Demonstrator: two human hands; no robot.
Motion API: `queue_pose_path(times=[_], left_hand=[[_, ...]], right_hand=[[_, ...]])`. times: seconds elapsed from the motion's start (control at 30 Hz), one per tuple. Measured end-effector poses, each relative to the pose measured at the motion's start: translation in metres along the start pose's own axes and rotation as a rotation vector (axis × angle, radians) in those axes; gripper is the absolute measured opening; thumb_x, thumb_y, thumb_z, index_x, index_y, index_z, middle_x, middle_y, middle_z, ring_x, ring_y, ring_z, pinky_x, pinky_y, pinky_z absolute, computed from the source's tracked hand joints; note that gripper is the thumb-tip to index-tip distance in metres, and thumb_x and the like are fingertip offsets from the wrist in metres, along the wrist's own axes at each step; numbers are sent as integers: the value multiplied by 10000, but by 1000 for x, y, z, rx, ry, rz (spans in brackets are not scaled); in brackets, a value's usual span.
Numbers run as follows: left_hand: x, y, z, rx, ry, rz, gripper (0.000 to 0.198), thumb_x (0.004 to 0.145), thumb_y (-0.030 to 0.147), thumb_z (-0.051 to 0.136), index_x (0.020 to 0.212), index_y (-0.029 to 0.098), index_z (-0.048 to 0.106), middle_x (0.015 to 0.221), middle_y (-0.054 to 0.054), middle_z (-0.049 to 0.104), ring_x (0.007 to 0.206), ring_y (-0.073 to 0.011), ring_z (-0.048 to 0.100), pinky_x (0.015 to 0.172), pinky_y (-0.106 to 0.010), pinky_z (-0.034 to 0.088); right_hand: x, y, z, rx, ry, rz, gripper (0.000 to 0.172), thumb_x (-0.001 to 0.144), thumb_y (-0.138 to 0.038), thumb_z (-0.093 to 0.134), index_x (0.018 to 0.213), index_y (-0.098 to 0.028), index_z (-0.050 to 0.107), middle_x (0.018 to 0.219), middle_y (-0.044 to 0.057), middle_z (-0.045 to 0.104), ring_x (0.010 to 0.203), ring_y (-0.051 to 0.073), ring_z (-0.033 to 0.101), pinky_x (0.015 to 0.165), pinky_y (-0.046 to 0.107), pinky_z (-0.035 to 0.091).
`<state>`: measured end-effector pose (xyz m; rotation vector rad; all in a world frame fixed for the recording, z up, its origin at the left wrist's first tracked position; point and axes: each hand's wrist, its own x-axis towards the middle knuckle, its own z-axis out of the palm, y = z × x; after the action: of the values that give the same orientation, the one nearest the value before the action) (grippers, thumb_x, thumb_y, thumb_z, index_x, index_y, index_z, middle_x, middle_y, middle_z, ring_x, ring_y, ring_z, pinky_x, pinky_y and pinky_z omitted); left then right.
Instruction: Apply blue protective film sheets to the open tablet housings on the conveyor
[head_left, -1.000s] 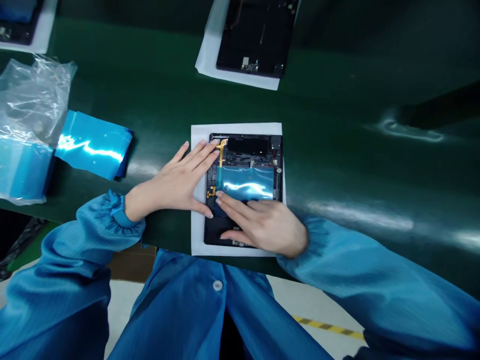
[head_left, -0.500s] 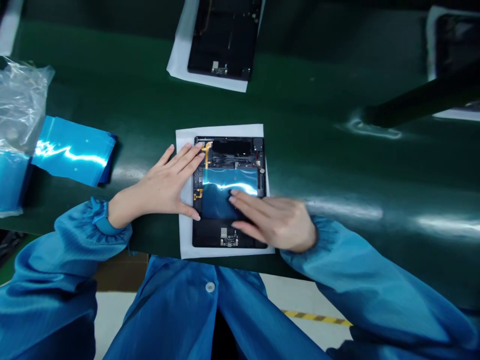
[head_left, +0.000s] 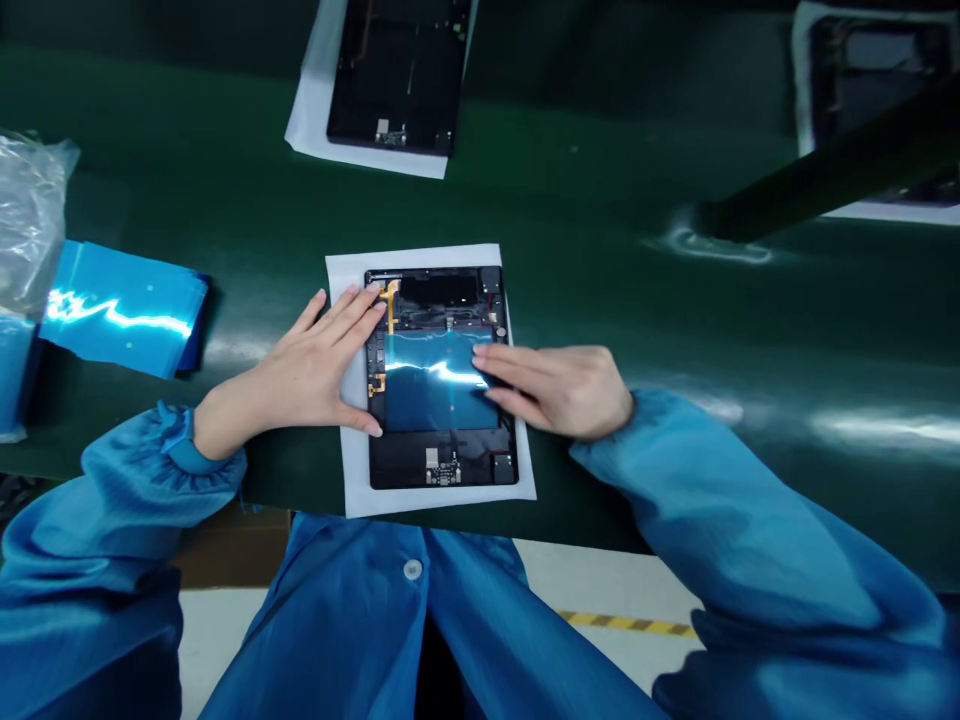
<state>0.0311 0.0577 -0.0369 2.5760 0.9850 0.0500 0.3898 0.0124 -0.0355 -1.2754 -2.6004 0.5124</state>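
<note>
An opened tablet housing with bare circuit parts and orange flex cables lies on a white sheet in front of me. A shiny blue film covers the middle of the housing. Spread flat, my left hand rests along the left edge, its fingertips near the upper orange flex cable and its thumb low on the frame. My right hand reaches in from the right, open, with its stretched fingertips on the right part of the film. Neither hand grips anything.
At the left lies a stack of blue film sheets beside a clear plastic bag. Another tablet housing sits on white sheeting at the back. A dark arm-like post crosses the right side, before a further housing.
My right hand has moved up and right across the film, uncovering its lower right part and the housing's lower right corner. My left hand stays in place. The whole view has shifted slightly.
</note>
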Motion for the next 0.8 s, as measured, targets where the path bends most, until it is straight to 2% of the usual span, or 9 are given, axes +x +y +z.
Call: queue_pose_path(times=[0.1,0.2,0.27,0.33,0.4,0.5,0.57,0.63,0.8], left_hand=[[1,-1,1,3,-16,-10,1471,722,1059,506,1756,115,56,1813,-245,119,1685,-479,140,1365,-636,99],[0,0,-2,-1,-25,-26,1509,686,1060,556,1752,95,98,1807,-257,136,1681,-494,135,1362,-644,116],[2,4,-10,7,-44,-43,1489,695,1032,605,1743,78,149,1796,-273,170,1673,-501,169,1353,-655,140],[11,9,-22,26,-41,-69,1341,776,961,628,1719,84,255,1761,-273,295,1630,-493,301,1328,-664,204],[31,16,-34,54,42,-104,1014,921,817,610,1635,118,434,1657,-239,495,1509,-457,490,1265,-648,320],[74,24,-42,122,258,-176,495,1072,467,525,1416,131,639,1427,-207,671,1321,-407,624,1130,-593,449],[103,25,-40,177,287,-251,418,1057,315,540,1384,76,642,1358,-233,681,1287,-415,629,1088,-580,472],[124,23,-36,204,200,-281,420,1038,266,575,1386,37,627,1340,-253,673,1268,-424,631,1037,-548,501],[135,10,-30,185,29,-187,358,1102,256,457,1343,75,650,1225,-200,713,1113,-342,704,890,-421,517]], right_hand=[[7,-3,1,12,55,3,465,1028,-557,587,1229,-218,834,1323,103,777,833,259,817,713,411,659],[-18,-19,3,95,49,-132,406,998,-555,655,1092,-217,859,1209,108,824,646,204,766,574,366,621],[-38,-30,4,179,125,-184,350,1008,-520,648,1009,-239,857,1066,76,857,673,194,777,602,343,634],[-50,-38,3,237,279,-56,310,1032,-458,617,983,-251,843,978,64,858,777,209,804,695,352,662],[-50,-43,1,269,415,222,275,1036,-419,613,999,-247,824,969,73,849,791,213,799,713,360,665],[-40,-46,3,337,446,539,275,980,-448,694,1080,-214,799,982,82,833,653,188,751,628,343,645],[-34,-47,8,360,405,583,351,935,-476,744,1136,-192,785,988,81,821,603,174,732,622,339,641],[-32,-47,14,341,374,588,400,911,-488,768,1166,-180,777,1013,90,808,597,172,730,641,350,641],[-35,-45,23,338,388,599,388,914,-491,765,1159,-190,770,995,78,791,604,174,725,663,359,636]])
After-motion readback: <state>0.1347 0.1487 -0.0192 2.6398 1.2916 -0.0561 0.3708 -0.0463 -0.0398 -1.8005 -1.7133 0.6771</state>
